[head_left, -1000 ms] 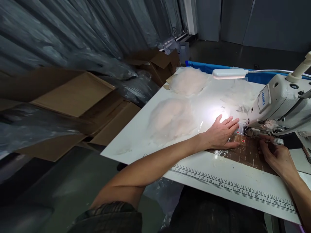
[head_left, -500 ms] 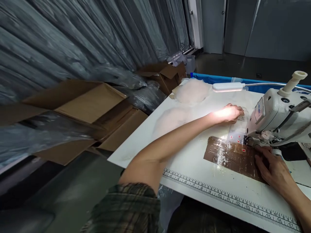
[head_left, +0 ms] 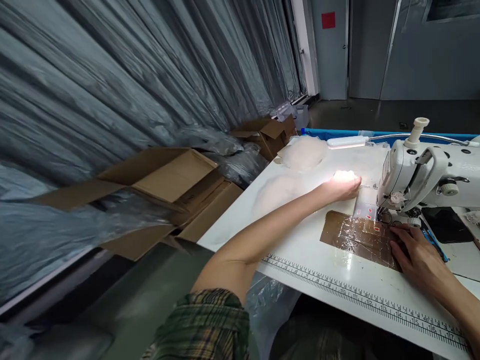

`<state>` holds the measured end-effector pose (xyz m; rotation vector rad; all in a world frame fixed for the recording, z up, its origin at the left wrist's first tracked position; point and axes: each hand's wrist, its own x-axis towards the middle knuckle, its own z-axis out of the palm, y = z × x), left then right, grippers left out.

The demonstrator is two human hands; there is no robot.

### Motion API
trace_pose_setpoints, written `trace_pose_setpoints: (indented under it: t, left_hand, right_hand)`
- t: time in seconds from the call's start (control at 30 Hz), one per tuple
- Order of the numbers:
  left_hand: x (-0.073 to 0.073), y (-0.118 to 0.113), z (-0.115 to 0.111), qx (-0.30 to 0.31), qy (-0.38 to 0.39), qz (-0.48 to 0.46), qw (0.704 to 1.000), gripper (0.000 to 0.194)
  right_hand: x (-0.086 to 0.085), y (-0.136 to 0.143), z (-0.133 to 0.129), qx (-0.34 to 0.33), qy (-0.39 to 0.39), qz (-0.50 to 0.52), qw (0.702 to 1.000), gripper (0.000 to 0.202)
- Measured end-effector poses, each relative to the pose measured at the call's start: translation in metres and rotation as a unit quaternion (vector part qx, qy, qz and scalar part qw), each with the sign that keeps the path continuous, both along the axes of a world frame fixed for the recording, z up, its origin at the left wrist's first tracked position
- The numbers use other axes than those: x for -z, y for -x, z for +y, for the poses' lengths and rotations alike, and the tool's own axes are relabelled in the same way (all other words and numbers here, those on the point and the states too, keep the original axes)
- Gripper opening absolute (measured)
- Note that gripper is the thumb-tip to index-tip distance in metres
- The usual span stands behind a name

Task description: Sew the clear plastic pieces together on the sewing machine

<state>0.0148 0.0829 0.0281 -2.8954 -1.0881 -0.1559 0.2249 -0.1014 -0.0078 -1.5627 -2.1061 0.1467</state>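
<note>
My left hand (head_left: 344,185) is across the table, left of the sewing machine (head_left: 403,175), washed out by lamp light. Its fingers are curled in and closed. Whatever they hold is hidden. Beside it a thin pale strip with red marks (head_left: 365,212) runs toward the needle area. My right hand (head_left: 418,252) lies with fingers stretched out at the right end of a brown, tape-covered sheet (head_left: 352,237), close to the presser foot (head_left: 383,216). Two round, pale, sheer fabric pieces, a far one (head_left: 304,152) and a nearer one (head_left: 275,192), lie to the left.
A white lamp (head_left: 347,142) on a bendable neck hangs over the table. A printed ruler (head_left: 360,297) follows the front edge. A black phone-like slab (head_left: 446,225) and blue tool (head_left: 435,245) lie right. Open cardboard boxes (head_left: 176,180) stand left, before grey curtains (head_left: 150,65).
My left hand has drawn back slightly left and nearer, away from the machine head. My right hand stays on the brown sheet. The head view has shifted, showing more of the machine.
</note>
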Motion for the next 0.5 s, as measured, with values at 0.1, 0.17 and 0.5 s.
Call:
trace_pose_setpoints:
  t: [0.1, 0.17, 0.5]
  left_hand:
    - [0.001, 0.015, -0.021, -0.009, 0.008, 0.034, 0.999, 0.020]
    - [-0.001, 0.024, -0.031, -0.005, 0.013, 0.049, 0.999, 0.021]
    - [-0.045, 0.119, -0.068, -0.122, 0.004, -0.030, 0.992, 0.042]
  right_hand:
    - [0.000, 0.000, 0.000, -0.006, -0.010, 0.003, 1.000, 0.040]
    - [-0.001, 0.000, 0.000, -0.007, -0.016, 0.008, 1.000, 0.039]
    - [0.013, -0.006, 0.003, -0.028, -0.076, 0.007, 0.997, 0.047]
